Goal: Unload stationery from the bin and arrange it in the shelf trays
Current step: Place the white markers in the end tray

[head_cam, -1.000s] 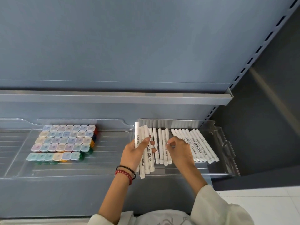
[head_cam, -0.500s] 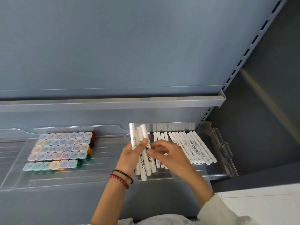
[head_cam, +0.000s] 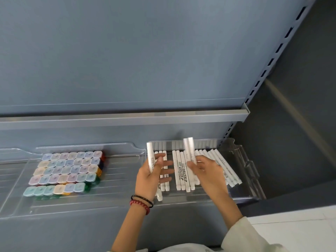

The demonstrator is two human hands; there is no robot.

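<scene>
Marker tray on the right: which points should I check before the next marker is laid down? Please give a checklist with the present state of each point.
1. Left hand grips an upright marker: ok.
2. Right hand pinches two markers: ok.
3. Free gap in the clear tray between the lying rows: ok, one shows left of the middle group.
4. Lying markers all parallel: not ok, the right group slants.
5. Stock left in the bin: cannot tell, it is not in view.
</scene>
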